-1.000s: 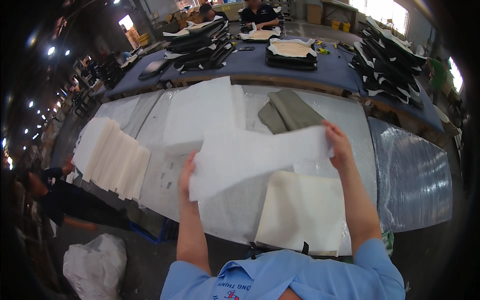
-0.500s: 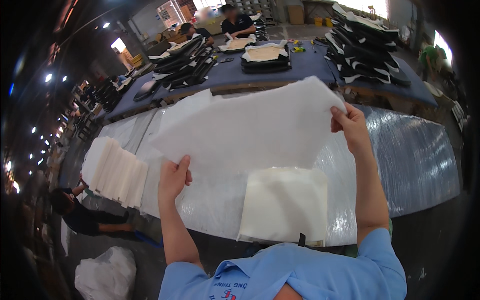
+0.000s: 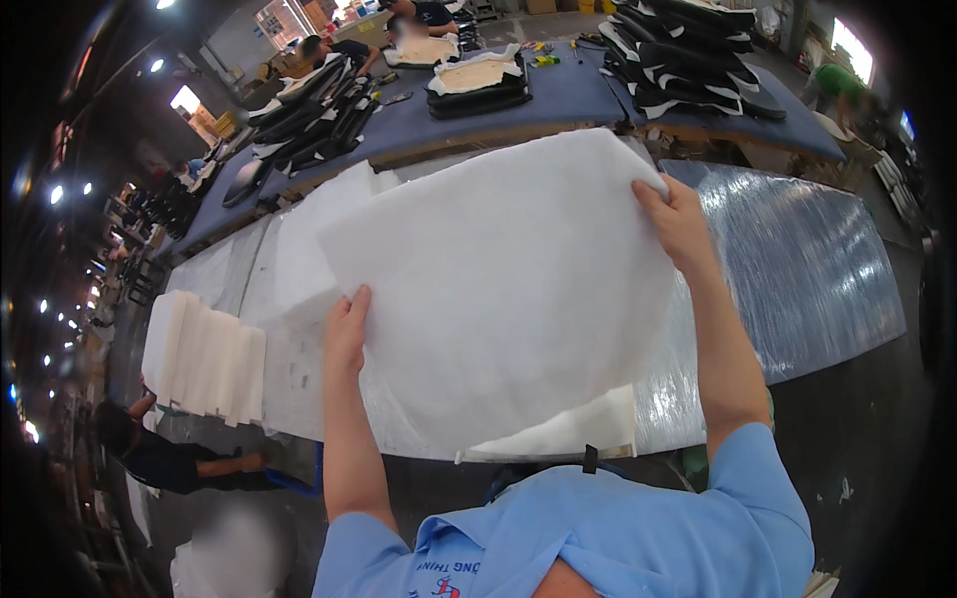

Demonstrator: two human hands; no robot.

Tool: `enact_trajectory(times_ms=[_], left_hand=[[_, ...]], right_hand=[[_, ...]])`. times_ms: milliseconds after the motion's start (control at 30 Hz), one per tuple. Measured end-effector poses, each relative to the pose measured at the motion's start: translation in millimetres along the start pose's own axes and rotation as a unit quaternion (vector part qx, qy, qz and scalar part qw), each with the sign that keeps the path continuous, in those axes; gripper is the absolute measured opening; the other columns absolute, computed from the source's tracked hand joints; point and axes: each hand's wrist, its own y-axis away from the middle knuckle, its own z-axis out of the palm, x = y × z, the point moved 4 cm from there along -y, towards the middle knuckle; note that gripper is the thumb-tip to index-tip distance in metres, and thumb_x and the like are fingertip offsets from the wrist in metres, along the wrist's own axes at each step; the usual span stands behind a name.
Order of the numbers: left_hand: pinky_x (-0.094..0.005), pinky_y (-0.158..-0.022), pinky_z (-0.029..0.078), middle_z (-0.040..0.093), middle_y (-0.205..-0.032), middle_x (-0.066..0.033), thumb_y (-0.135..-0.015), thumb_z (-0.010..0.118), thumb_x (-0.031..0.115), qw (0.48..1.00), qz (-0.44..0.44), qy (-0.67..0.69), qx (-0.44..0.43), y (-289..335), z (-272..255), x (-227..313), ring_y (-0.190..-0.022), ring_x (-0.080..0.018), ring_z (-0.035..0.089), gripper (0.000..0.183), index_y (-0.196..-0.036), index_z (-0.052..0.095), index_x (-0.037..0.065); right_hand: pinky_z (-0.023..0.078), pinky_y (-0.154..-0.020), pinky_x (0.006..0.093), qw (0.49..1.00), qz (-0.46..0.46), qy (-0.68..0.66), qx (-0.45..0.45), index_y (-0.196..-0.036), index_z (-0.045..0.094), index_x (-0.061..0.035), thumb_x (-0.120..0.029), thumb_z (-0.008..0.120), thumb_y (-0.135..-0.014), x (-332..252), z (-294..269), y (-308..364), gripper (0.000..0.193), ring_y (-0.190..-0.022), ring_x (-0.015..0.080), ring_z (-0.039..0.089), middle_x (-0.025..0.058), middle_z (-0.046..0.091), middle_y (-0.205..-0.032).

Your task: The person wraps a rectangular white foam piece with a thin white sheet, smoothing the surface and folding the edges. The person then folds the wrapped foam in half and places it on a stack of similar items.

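Observation:
A large sheet of white batting (image 3: 498,269) is stretched between my two hands above the table. My left hand (image 3: 346,334) pinches its left edge, thumb on top. At the upper right corner my right hand (image 3: 673,219) grips it with the fingers wrapped behind. The sheet hangs toward me and covers most of a cream foam pad (image 3: 573,429), whose lower right part still shows on the near side of the table. Behind the sheet's left end sits a stack of white batting (image 3: 309,249).
The worktable (image 3: 788,269) is wrapped in shiny plastic film. A pile of cream foam pieces (image 3: 209,359) stands at its left end, beside a person (image 3: 169,453). Across, a blue-topped table (image 3: 558,100) carries black cushion stacks (image 3: 678,60); people work behind it.
The batting sheet has come nearer to me and dropped over the foam pad, both hands still holding it. The view has shifted slightly.

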Motion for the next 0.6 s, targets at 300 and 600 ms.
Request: enact_trajectory(times_ms=[300, 600], left_hand=[[-0.0310, -0.082, 0.052, 0.072, -0.103, -0.0027, -0.103, 0.065, 0.034, 0.988, -0.143, -0.036, -0.050, -61.1, 73.4, -136.5, -0.090, -0.0126, 0.063, 0.036, -0.117, 0.070, 0.001], [-0.0343, -0.096, 0.050, 0.067, -0.128, -0.0120, -0.101, 0.067, 0.040, 0.983, -0.142, -0.067, -0.092, -84.8, 140.6, -217.0, -0.112, -0.0196, 0.062, 0.059, -0.138, 0.059, -0.005]], right_hand=[[0.054, -0.076, 0.0387, 0.971, 0.166, 0.174, -0.015, -0.109, 0.074, 0.0016, -0.036, 0.074, -0.091, 169.0, 28.7, -15.9, 0.041, -0.082, 0.0259, 0.071, 0.0159, 0.076, -0.094], [0.053, -0.086, 0.0407, 0.941, 0.214, 0.263, 0.009, -0.127, 0.066, 0.0015, -0.046, 0.074, -0.090, 275.8, 23.1, -5.1, 0.060, -0.100, 0.0309, 0.070, 0.0189, 0.074, -0.105]])
